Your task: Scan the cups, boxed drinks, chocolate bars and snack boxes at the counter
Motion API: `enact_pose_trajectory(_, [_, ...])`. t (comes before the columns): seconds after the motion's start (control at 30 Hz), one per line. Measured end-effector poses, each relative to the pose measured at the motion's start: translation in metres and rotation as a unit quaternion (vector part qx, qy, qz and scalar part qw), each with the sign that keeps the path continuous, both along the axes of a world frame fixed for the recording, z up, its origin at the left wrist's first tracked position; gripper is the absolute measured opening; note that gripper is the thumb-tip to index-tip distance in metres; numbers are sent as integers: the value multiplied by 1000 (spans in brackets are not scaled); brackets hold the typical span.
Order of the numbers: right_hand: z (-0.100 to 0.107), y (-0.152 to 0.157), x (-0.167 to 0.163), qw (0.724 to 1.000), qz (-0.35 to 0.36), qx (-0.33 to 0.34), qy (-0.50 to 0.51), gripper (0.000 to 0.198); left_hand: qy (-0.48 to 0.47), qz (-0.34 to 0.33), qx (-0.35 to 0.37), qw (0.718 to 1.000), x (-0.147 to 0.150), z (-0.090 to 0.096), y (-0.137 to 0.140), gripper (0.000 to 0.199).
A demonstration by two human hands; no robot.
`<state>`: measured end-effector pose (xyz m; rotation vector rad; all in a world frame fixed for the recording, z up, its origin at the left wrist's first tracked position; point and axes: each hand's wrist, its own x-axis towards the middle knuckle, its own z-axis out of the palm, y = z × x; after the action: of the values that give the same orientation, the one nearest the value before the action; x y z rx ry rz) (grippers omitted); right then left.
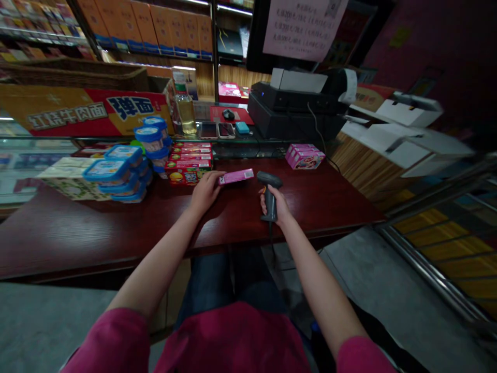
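My left hand (205, 195) grips one end of a slim pink box (236, 176) above the dark red wooden counter (233, 217). A barcode shows near the box's free end. Wrapped round the handle of a dark grey barcode scanner (271, 199) is my right hand (278, 203). The scanner's head points left at the pink box, a small gap apart from it. Just behind my left hand stand several red boxes (190, 165) in a row. Similar pink boxes (305, 157) sit together farther right on the counter.
Blue-lidded tubs (116, 171) are stacked at the left, beside pale green patterned cartons (72, 176). A bottle (184, 106), phones (208, 130) and a black mouse (228, 114) lie on the glass shelf behind. A black printer (298, 98) stands at the back right. The scanner's cord hangs over the front edge.
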<state>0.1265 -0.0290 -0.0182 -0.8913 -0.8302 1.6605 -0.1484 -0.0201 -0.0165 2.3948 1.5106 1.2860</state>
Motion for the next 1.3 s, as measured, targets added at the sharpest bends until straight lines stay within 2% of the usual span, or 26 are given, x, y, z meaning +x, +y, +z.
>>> enact_pose_trajectory(0.07, [0, -1, 1, 1000, 0, 4, 2, 37, -18, -14, 6, 1000, -14, -2, -10, 42])
enact_pose_trajectory(0.13, [0, -1, 1, 1000, 3, 8, 0, 37, -36, 0, 18, 999, -33, -3, -25, 43])
enact_pose_trajectory(0.3, [1, 0, 0, 1000, 7, 4, -10, 35, -73, 84, 14, 994, -83, 2, -63, 41])
enact_pose_trajectory(0.43, [1, 0, -1, 1000, 14, 13, -17, 36, -72, 144, 13, 987, -100, 5, -68, 42])
enact_pose_trajectory(0.67, [0, -1, -2, 1000, 16, 13, -20, 35, -14, 238, 36, 970, -98, 2, -63, 53])
enact_pose_trajectory(0.83, [1, -2, -2, 1000, 14, 11, -13, 35, 124, 184, 15, 975, -84, 3, -69, 55])
enact_pose_trajectory(0.9, [2, -2, -3, 1000, 11, 8, -11, 35, 152, 178, 6, 972, -81, 3, -68, 59])
enact_pose_trajectory(1.03, [2, -2, -3, 1000, 6, -4, -13, 37, 151, 216, -8, 965, -80, 4, -60, 61])
enact_pose_trajectory(1.3, [-1, 8, -2, 1000, 1, -4, 16, 39, 156, 222, 12, 962, -81, 3, -55, 59])
